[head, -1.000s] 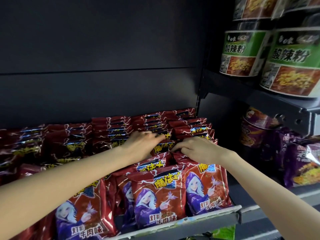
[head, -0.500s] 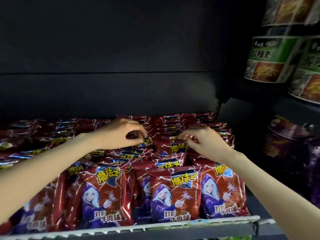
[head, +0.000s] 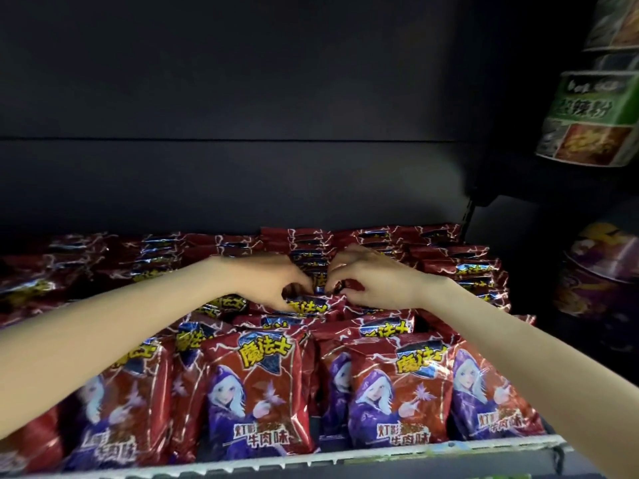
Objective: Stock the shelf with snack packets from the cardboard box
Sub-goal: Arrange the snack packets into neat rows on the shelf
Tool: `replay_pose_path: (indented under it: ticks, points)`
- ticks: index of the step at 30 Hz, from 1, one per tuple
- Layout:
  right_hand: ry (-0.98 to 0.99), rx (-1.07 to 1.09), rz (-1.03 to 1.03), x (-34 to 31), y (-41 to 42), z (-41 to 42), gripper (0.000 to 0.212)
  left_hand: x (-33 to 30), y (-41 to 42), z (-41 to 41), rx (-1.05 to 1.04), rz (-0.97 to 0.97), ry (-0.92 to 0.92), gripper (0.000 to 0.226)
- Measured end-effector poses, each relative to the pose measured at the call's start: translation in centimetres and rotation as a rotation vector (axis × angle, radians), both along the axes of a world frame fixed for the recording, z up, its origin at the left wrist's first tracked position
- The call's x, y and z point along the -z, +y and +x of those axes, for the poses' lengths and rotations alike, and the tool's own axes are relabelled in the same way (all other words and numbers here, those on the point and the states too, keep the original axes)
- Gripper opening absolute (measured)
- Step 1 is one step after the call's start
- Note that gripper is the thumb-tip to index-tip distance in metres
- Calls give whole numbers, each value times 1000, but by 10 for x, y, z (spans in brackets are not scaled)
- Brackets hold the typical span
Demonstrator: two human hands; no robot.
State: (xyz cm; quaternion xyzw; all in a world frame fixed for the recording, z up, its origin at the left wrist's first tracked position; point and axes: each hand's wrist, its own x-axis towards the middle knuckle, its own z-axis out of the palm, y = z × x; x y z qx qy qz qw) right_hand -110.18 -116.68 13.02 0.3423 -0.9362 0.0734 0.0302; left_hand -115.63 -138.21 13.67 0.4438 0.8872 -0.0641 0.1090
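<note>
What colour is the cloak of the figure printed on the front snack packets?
Purple, on a red snack packet; the head view shows it.

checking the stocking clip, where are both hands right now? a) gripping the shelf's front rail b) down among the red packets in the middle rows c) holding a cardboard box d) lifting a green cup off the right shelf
b: the left hand and right hand meet fingertip to fingertip among the red packets, behind the front row, far from the green cup and the front rail.
</note>
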Motion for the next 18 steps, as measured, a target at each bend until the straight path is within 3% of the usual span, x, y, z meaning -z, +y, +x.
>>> replay_pose_path:
  ticks: [3,6,9,12,18]
  points:
    - [12,41,-1,0,2,3,32,5,3,2,49,-75,166,44]
    - [15,87,-34,3,8,12,36,10,0,5,64,-32,270,52]
    - [-9,105,-91,8,13,18,37,14,-9,9,31,87,252,56]
    - [-4,134,-85,12,19,20,34,13,-8,11,24,89,203,52]
    - [78,256,-29,19,24,25,37,20,-1,12,-20,89,374,51]
